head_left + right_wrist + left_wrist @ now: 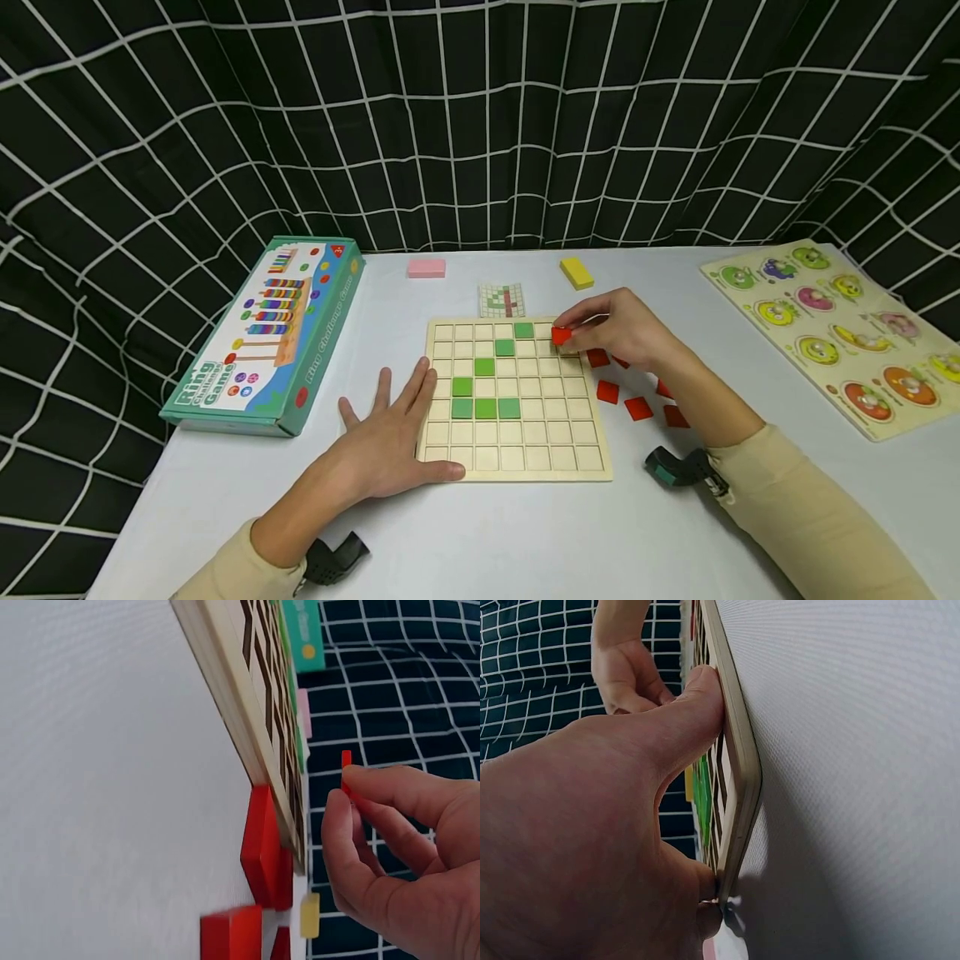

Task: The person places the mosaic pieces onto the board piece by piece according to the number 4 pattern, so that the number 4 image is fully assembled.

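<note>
Head view gives the whole layout: wooden grid board (516, 400) at table centre, seven green tiles (485, 407) seated in its cells, loose red tiles (638, 407) on the table just off the board's 3 o'clock edge. Right wrist view alone shows the pinch edge-on and the board's thickness, with loose red tiles lying against the board rim. Left wrist view alone shows the thumb (694, 712) laid flat on the board's top near its edge.

Left hand (390, 437): palm down, fingers straight and spread, resting flat at the board's 8 o'clock corner; holds nothing.

Right hand (622, 329): reaches in from 4 o'clock, fingers curled, thumb and forefinger pinching one red tile (561, 335).

Held tile sits at the fingertips, on their 9 o'clock side, over the board's 1 o'clock corner, just right of the top green tile. In the right wrist view it (346, 771) stands clear of the board surface, not touching it.

Off to 1 o'clock of the board: yellow block (576, 272).
</note>
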Action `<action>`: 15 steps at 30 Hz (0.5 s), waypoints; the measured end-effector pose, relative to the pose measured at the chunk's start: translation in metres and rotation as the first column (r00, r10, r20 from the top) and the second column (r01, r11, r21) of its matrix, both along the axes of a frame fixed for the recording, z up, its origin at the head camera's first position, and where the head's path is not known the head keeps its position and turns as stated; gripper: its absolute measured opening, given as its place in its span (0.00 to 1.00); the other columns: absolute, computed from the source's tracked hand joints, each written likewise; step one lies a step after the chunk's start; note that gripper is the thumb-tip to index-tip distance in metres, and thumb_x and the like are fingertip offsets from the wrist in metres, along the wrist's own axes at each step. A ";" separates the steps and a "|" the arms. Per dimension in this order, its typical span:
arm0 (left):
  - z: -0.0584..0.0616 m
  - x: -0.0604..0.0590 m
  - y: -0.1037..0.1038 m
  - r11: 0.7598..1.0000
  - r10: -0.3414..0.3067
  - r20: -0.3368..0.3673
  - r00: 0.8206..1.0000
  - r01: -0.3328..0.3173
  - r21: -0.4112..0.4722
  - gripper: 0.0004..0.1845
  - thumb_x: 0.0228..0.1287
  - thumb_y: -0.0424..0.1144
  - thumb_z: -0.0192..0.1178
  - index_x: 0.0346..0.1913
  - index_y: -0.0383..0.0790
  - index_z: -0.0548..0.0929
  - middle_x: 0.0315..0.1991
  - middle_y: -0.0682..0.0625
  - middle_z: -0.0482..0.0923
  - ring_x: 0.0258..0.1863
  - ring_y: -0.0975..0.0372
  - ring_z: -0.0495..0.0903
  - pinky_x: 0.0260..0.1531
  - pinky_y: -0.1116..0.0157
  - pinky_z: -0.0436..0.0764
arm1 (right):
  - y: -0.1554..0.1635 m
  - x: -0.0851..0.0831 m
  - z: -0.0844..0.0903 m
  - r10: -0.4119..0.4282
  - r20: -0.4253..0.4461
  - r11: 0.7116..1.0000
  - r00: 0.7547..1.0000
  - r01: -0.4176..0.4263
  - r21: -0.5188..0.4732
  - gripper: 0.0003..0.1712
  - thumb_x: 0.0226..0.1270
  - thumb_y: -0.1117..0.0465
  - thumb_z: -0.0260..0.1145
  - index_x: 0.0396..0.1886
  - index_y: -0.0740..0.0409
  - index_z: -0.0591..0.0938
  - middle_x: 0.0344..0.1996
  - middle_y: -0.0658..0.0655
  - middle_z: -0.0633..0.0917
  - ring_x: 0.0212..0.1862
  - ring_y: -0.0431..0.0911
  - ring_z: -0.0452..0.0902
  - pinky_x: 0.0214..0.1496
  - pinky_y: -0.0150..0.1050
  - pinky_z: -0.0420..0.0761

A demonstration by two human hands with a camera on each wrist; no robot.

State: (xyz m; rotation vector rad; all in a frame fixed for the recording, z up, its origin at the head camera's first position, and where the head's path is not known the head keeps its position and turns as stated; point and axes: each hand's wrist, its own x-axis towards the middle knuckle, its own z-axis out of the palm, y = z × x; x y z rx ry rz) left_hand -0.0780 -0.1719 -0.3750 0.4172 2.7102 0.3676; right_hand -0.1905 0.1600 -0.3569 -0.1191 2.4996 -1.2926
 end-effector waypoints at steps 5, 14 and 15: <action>0.000 0.000 0.000 1.000 0.000 -0.002 1.000 0.000 0.000 0.68 0.55 0.77 0.65 0.86 0.44 0.43 0.87 0.54 0.31 0.83 0.34 0.34 0.58 0.14 0.42 | -0.009 -0.002 0.000 0.005 0.012 1.000 1.000 -0.005 -0.007 0.19 0.56 0.62 0.83 0.49 0.56 0.91 0.47 0.58 0.90 0.44 0.50 0.80 0.42 0.36 0.82; 0.001 0.000 0.000 1.000 0.001 0.000 1.000 -0.001 0.001 0.67 0.56 0.76 0.65 0.86 0.44 0.43 0.87 0.53 0.31 0.83 0.33 0.35 0.58 0.14 0.43 | -0.023 -0.010 -0.004 0.060 0.015 0.998 0.998 -0.060 0.014 0.17 0.58 0.62 0.81 0.48 0.58 0.92 0.45 0.59 0.90 0.45 0.51 0.78 0.44 0.38 0.79; 0.001 0.000 0.000 1.000 0.001 0.000 1.000 -0.001 0.002 0.67 0.56 0.76 0.65 0.86 0.44 0.43 0.87 0.53 0.31 0.83 0.33 0.35 0.58 0.14 0.43 | -0.024 -0.010 -0.004 0.063 0.021 0.998 0.998 -0.063 0.016 0.17 0.58 0.62 0.81 0.48 0.58 0.92 0.45 0.60 0.90 0.46 0.51 0.78 0.44 0.38 0.79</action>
